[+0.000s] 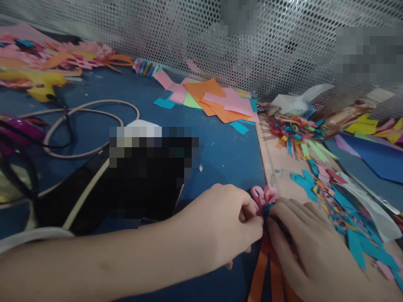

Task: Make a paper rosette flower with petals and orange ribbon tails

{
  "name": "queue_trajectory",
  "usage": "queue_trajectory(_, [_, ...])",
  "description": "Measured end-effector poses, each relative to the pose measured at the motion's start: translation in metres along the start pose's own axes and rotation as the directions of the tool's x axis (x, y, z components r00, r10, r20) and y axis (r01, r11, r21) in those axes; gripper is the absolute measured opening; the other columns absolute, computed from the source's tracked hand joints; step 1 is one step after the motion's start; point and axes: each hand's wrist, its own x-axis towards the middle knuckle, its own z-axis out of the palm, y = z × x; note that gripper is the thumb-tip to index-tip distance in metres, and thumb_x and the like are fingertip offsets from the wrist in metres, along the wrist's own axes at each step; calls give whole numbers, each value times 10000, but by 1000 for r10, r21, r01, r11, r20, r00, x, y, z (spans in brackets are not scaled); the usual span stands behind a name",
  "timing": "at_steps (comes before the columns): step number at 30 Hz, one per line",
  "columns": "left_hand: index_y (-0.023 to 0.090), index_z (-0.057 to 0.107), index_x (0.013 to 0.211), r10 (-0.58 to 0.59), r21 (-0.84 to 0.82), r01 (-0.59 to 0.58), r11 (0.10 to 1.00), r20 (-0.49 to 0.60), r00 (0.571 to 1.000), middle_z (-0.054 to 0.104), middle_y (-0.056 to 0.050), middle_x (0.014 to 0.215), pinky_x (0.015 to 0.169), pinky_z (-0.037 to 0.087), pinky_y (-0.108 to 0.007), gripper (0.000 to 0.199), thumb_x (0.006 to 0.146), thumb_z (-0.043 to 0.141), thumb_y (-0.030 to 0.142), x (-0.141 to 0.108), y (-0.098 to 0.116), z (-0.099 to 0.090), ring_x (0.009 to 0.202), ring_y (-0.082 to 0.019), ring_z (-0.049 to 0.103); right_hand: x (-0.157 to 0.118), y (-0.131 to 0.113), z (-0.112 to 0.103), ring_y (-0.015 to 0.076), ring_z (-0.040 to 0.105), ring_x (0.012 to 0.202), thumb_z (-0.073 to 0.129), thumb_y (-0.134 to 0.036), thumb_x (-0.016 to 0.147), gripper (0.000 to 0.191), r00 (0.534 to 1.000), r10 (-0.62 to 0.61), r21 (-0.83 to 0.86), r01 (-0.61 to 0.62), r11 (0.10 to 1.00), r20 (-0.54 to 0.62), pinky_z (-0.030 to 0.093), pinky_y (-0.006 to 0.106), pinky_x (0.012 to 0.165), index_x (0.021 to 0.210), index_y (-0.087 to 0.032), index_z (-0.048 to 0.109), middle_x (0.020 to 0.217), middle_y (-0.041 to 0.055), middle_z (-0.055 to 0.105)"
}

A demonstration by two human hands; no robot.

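A small paper flower (pixel 258 193) with curled pink loops and a dark blue bit at its centre is between my two hands. Long orange paper strips (pixel 260 274) hang below it toward me. From the left, my left hand (pixel 229 222) pinches the flower's edge with thumb and fingers closed. My right hand (pixel 311 243) is closed on the flower's other side, its fingertips pressed at the blue bit. The fingers hide much of the flower's middle and the place where the strips meet it.
Coloured paper sheets (pixel 217 100) lie at the back middle. Paper scraps (pixel 349 214) and a multicoloured paper-strip bundle (pixel 297 130) are at right. A yellow glue gun (pixel 44 82), a looped cable (pixel 91 105) and a blurred black object (pixel 147 184) are at left. A perforated metal panel (pixel 176 37) stands behind.
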Motion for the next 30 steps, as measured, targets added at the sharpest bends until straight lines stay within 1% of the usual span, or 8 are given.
queue_trajectory(4, [166,599,797,33,58,-31,998,-31,999,622,-5,583,291,379,-174,247,748,434,344,1,-3,1,327,-93,497,0,1,-1,187,462,622,352,-249,837,206,1000,1,-15,0,1000,4,319,315,591,700,-196,496,677,47,517])
queue_trajectory(6, [163,605,829,21,82,-19,996,-25,999,630,-9,587,286,373,-181,270,753,435,358,2,-3,2,316,-96,493,1,0,-1,188,476,633,350,-245,836,209,1000,-3,-23,3,1000,9,336,320,609,700,-193,499,685,53,525])
queue_trajectory(8, [161,608,826,6,98,-5,995,-17,1000,633,-10,589,282,365,-180,278,762,430,365,3,-3,2,300,-90,482,1,0,-1,191,485,642,347,-237,834,209,1000,-10,-25,10,1000,10,345,328,627,699,-191,499,688,55,530])
queue_trajectory(10, [162,608,792,26,124,-24,992,-19,999,629,-5,575,288,353,-174,269,772,427,359,2,0,2,293,-81,471,0,0,-1,194,488,650,346,-223,833,200,1000,-15,-22,15,1000,12,347,336,638,712,-191,501,695,53,534])
queue_trajectory(16, [171,587,627,128,284,-105,953,-63,990,587,23,491,359,329,-185,239,784,450,288,1,10,2,298,-60,428,-2,1,1,197,476,655,366,-216,820,165,1000,-28,-36,27,999,-14,320,331,629,777,-190,523,715,47,533])
queue_trajectory(21, [178,591,642,142,341,-113,933,-64,988,583,24,487,377,328,-205,254,792,432,307,1,13,2,317,-76,437,0,1,1,189,421,609,335,-203,821,179,999,-42,-37,41,998,-24,273,320,601,716,-193,481,689,41,495])
queue_trajectory(25, [178,582,613,192,400,-146,905,-77,978,584,22,495,424,336,-212,254,793,433,278,0,15,2,365,-83,465,1,-1,-1,185,388,588,338,-210,818,175,999,-43,-35,42,998,-25,250,315,591,690,-198,457,664,34,472])
queue_trajectory(30, [174,582,638,184,387,-141,911,-76,980,571,32,483,409,323,-203,230,780,428,268,1,13,3,343,-71,451,2,-2,-2,178,363,578,341,-190,810,162,998,-48,-61,47,997,-30,235,310,589,710,-192,469,680,33,474])
